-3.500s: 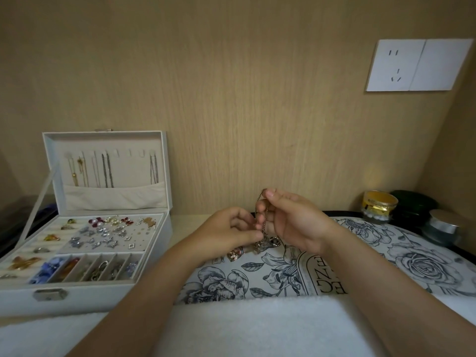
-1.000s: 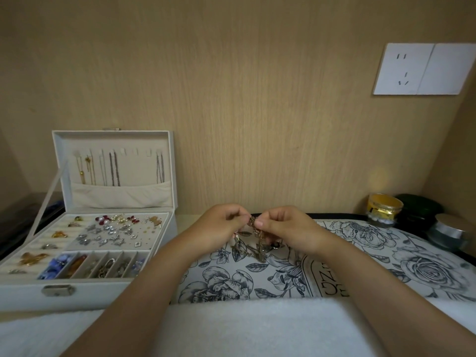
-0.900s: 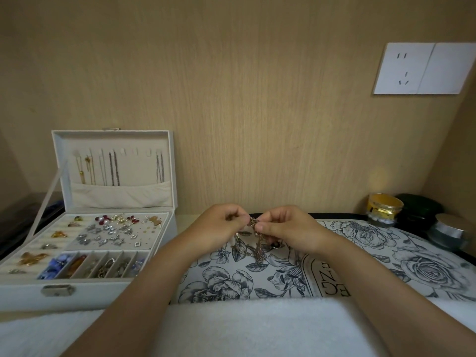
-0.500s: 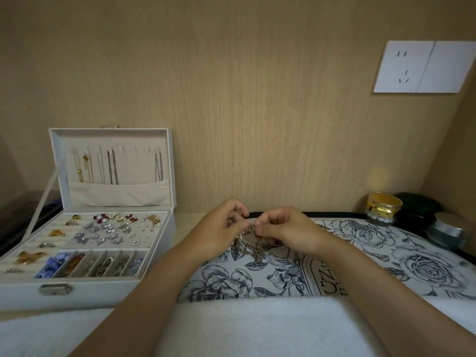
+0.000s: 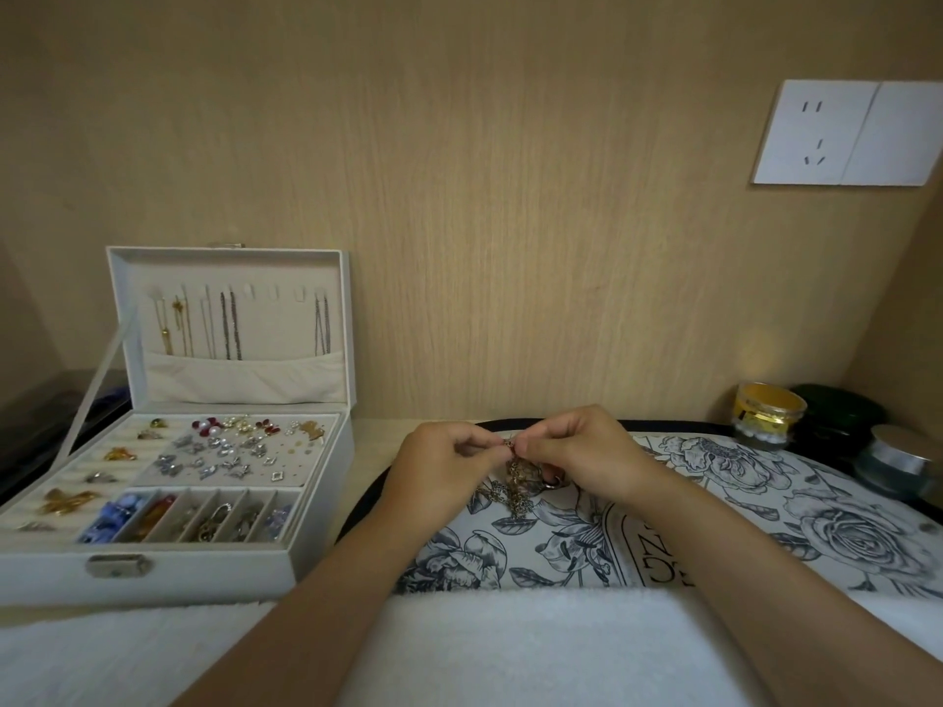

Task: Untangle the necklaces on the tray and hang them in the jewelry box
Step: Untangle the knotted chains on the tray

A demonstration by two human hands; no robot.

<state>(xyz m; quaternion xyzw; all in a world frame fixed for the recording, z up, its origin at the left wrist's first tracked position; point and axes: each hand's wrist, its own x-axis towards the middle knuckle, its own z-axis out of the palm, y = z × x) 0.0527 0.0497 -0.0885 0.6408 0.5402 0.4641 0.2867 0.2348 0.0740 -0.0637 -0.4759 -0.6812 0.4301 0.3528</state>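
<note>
Since half a second ago the left hand [image 5: 449, 469] has closed a little: its raised fingers are now curled down, and both hands sit slightly lower over the tray [image 5: 740, 507]. The right hand [image 5: 581, 454] keeps almost the same place.

The two hands meet fingertip to fingertip. Each one is nearly closed, thumb pressed against forefinger, and each pinches the tangled necklaces [image 5: 518, 482] at the top of the bunch. The tangle hangs directly under the place where the fingertips meet, between the two hands, and its lower part touches the flowered surface of the tray just below the right hand's palm. I cannot tell how many chains are in the bunch.

To the left of the left hand, well apart, stands the white jewelry box [image 5: 316, 502] with its lid upright. Several necklaces hang inside the lid [image 5: 229, 326], and small pieces fill the compartments below. Far to the right of the right hand, beyond the tray's edge, stand a gold jar [image 5: 768, 415] and a silver-topped jar [image 5: 895, 459]. A white towel [image 5: 510, 650] lies near the forearms.
</note>
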